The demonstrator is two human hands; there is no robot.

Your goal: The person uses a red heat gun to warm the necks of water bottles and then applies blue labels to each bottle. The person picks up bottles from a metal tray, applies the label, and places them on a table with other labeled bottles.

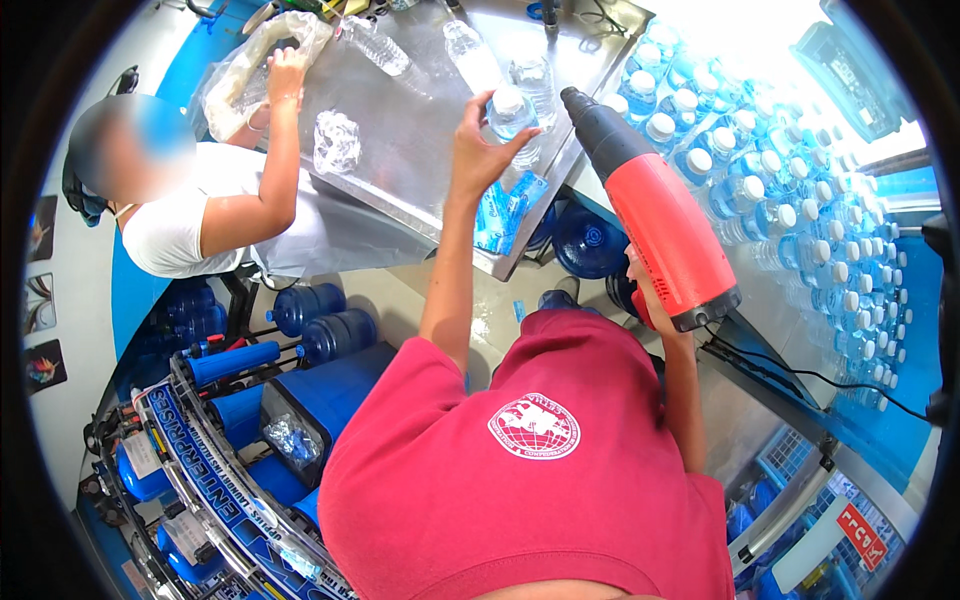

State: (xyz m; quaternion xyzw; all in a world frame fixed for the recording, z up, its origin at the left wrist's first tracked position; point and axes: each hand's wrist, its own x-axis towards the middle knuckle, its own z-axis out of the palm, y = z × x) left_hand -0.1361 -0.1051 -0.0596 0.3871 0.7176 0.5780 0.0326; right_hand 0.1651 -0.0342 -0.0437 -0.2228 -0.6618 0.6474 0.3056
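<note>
My left hand (484, 150) grips a small clear plastic bottle (511, 122) with a white cap, thumb on one side and fingers on the other. It is over the metal table (400, 165), close to its right end. In my right hand (645, 275) is a red and black heat gun (665, 220), its dark nozzle directed up and left, a little to the right of the bottle. Another clear bottle (536, 85) stands just behind the held one. Blue printed labels (508, 212) lie on the table corner below my left hand.
At the left a co-worker (215, 215) handles a clear plastic bag (235, 95). Crumpled plastic (337, 142) and a lying bottle (378, 48) are on the table. Many white-capped bottles (770, 190) crowd the right side. The gun's black cord (800, 372) trails right. Large blue jugs (588, 242) stand below.
</note>
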